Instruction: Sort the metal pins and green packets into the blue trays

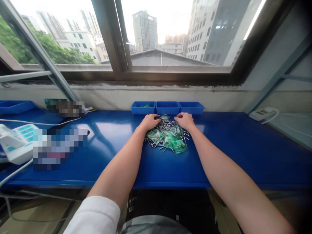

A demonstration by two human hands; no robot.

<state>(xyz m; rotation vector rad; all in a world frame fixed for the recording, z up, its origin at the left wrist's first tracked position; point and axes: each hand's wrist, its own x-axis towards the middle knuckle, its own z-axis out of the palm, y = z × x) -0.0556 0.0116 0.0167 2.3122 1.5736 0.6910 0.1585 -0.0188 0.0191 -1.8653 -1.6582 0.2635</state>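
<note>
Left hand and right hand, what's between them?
The head view shows a pile of slim metal pieces and plastic packets between the left hand and right hand.

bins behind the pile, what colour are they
The bins are blue, best seen in the head view.

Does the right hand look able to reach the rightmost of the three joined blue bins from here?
Probably yes: the right hand is just in front of the rightmost blue bin, with nothing visible standing between them.
</note>
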